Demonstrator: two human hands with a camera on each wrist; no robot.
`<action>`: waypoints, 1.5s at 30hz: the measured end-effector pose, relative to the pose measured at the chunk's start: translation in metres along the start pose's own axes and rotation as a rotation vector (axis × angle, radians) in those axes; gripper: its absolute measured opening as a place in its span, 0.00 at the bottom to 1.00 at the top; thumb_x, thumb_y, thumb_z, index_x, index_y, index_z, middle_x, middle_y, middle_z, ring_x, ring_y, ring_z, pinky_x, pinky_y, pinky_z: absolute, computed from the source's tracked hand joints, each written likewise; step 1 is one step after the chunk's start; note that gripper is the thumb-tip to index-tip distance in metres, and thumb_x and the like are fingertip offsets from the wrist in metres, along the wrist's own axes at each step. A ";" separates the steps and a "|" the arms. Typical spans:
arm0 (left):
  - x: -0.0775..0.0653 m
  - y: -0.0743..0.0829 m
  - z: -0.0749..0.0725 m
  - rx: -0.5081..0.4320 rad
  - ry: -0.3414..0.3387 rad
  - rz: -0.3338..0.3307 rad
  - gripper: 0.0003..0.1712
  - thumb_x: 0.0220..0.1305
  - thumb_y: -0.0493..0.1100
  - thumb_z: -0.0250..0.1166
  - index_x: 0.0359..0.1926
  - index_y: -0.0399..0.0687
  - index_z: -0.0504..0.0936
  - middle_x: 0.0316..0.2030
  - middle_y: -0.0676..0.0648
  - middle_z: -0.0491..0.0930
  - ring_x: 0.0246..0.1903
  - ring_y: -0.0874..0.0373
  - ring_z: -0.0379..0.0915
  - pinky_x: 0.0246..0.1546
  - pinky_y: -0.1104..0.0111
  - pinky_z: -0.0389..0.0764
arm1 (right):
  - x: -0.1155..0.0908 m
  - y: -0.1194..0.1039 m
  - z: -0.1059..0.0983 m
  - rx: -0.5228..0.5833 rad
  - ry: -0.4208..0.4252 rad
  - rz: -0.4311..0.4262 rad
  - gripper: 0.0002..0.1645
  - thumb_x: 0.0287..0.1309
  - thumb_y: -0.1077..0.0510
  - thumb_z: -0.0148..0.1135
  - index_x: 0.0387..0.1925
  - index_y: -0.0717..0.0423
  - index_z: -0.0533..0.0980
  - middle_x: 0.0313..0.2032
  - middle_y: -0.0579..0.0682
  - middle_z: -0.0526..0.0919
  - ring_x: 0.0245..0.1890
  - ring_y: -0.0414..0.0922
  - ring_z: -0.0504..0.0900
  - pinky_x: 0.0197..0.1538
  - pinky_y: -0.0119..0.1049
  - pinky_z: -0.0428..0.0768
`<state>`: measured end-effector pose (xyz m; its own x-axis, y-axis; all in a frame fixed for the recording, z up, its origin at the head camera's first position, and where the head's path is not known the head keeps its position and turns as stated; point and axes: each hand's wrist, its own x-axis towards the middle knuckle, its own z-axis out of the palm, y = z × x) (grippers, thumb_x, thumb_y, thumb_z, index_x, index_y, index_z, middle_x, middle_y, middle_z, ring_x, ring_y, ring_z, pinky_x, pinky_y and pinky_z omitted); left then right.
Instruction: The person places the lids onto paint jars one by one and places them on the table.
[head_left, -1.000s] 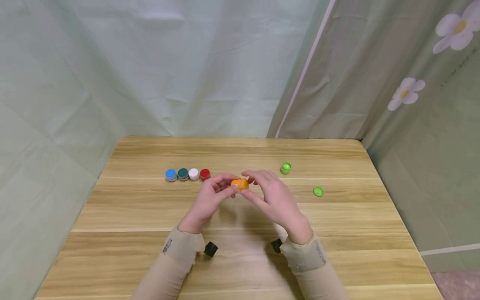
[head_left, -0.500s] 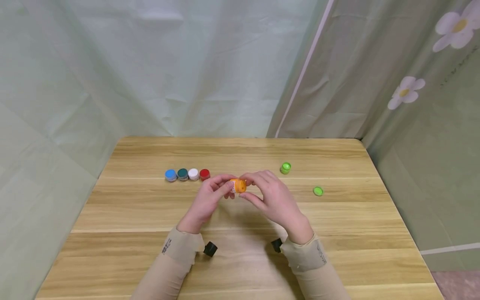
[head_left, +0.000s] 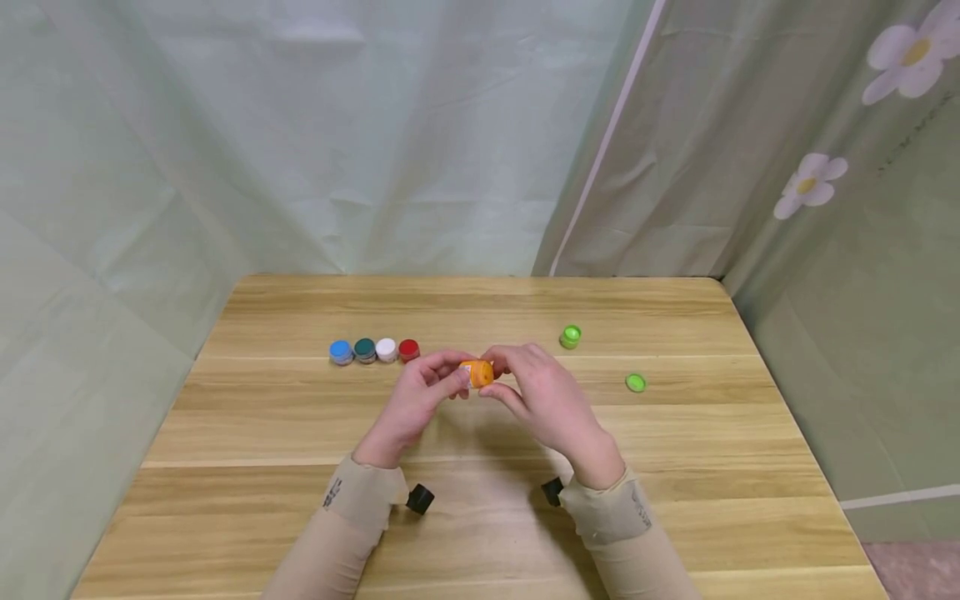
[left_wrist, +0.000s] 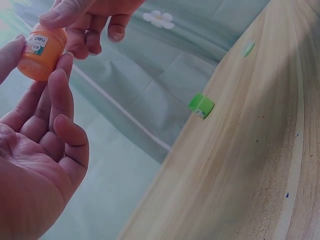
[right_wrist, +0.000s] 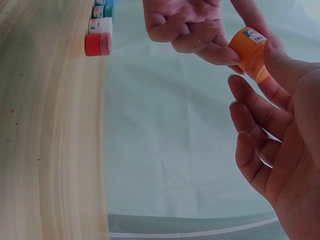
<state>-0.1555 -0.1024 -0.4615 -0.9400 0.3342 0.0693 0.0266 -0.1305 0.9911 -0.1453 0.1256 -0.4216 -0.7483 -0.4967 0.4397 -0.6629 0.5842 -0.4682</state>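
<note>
Both hands hold an orange paint jar [head_left: 478, 374] tipped on its side above the table. My left hand [head_left: 408, 404] grips its labelled body between thumb and fingers. The thumb and index finger of my right hand [head_left: 551, 404] pinch the jar's right-hand end, its other fingers loosely bent. In the left wrist view the orange jar [left_wrist: 42, 56] shows a white label with print. The right wrist view shows the same jar [right_wrist: 248, 50] with light passing through one end. Fingers partly hide the jar in every view.
Blue [head_left: 341, 352], dark green [head_left: 365, 350], white [head_left: 386, 349] and red [head_left: 408, 350] jars stand in a row at back left. An uncovered green jar [head_left: 571, 337] stands at back right, its green lid [head_left: 636, 382] lying nearer. Curtains hang behind the wooden table [head_left: 247, 433].
The jar has turned slightly between the hands, its right-hand end now facing the head camera more. My right fingertips have closed in from hovering beside that end to pinching it.
</note>
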 end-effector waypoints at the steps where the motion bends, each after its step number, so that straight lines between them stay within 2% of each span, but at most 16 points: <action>1: 0.000 0.000 0.000 0.000 0.001 0.002 0.18 0.78 0.35 0.64 0.60 0.24 0.79 0.43 0.50 0.88 0.36 0.57 0.81 0.43 0.64 0.83 | 0.000 0.000 0.000 0.001 -0.007 0.006 0.21 0.67 0.48 0.73 0.56 0.53 0.80 0.43 0.43 0.86 0.47 0.44 0.81 0.51 0.41 0.81; 7: 0.000 0.000 0.001 0.003 0.006 -0.002 0.17 0.77 0.35 0.65 0.60 0.26 0.80 0.43 0.49 0.88 0.37 0.56 0.81 0.44 0.66 0.84 | 0.000 0.000 0.002 -0.001 -0.038 0.029 0.22 0.68 0.48 0.71 0.56 0.54 0.78 0.44 0.44 0.87 0.48 0.44 0.80 0.51 0.42 0.81; 14: 0.000 0.000 0.004 0.001 0.016 0.011 0.17 0.74 0.31 0.67 0.59 0.25 0.81 0.45 0.48 0.88 0.41 0.51 0.83 0.45 0.67 0.86 | -0.001 -0.001 0.003 -0.009 -0.062 0.049 0.23 0.68 0.50 0.70 0.57 0.57 0.77 0.45 0.46 0.86 0.49 0.46 0.79 0.50 0.43 0.81; 20: -0.001 0.001 0.005 0.017 0.026 0.047 0.16 0.72 0.29 0.68 0.57 0.24 0.81 0.45 0.48 0.88 0.43 0.56 0.83 0.46 0.67 0.86 | 0.000 -0.003 0.003 -0.010 -0.069 0.069 0.22 0.69 0.51 0.69 0.57 0.58 0.77 0.44 0.46 0.85 0.48 0.46 0.79 0.49 0.43 0.81; 26: -0.001 0.000 0.005 0.052 0.033 0.061 0.16 0.71 0.31 0.69 0.56 0.26 0.82 0.46 0.45 0.88 0.43 0.56 0.83 0.47 0.67 0.86 | -0.001 -0.004 0.004 -0.017 -0.066 0.076 0.22 0.71 0.50 0.67 0.58 0.58 0.77 0.43 0.46 0.85 0.48 0.45 0.79 0.49 0.43 0.81; 35: -0.001 0.001 0.006 0.051 0.031 0.048 0.15 0.72 0.32 0.69 0.56 0.27 0.82 0.45 0.44 0.88 0.42 0.55 0.83 0.44 0.67 0.86 | -0.003 -0.002 0.003 -0.015 -0.049 0.076 0.23 0.71 0.50 0.66 0.60 0.58 0.77 0.42 0.46 0.84 0.47 0.45 0.79 0.48 0.43 0.80; 39: 0.000 0.001 0.006 0.065 0.028 0.024 0.15 0.71 0.32 0.70 0.55 0.29 0.83 0.44 0.46 0.89 0.41 0.55 0.83 0.44 0.67 0.86 | -0.003 0.001 0.000 -0.004 -0.047 0.050 0.22 0.70 0.50 0.68 0.60 0.55 0.77 0.42 0.45 0.83 0.46 0.45 0.77 0.47 0.41 0.79; 45: -0.001 0.001 0.001 0.101 -0.018 -0.037 0.22 0.66 0.34 0.75 0.59 0.33 0.84 0.49 0.45 0.88 0.43 0.51 0.81 0.44 0.67 0.84 | -0.004 0.005 -0.003 -0.015 -0.061 -0.008 0.21 0.73 0.52 0.67 0.64 0.51 0.80 0.51 0.46 0.85 0.52 0.46 0.79 0.56 0.44 0.79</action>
<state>-0.1538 -0.1022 -0.4602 -0.9346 0.3541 0.0335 0.0270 -0.0233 0.9994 -0.1456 0.1320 -0.4228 -0.7432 -0.5393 0.3960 -0.6690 0.5892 -0.4530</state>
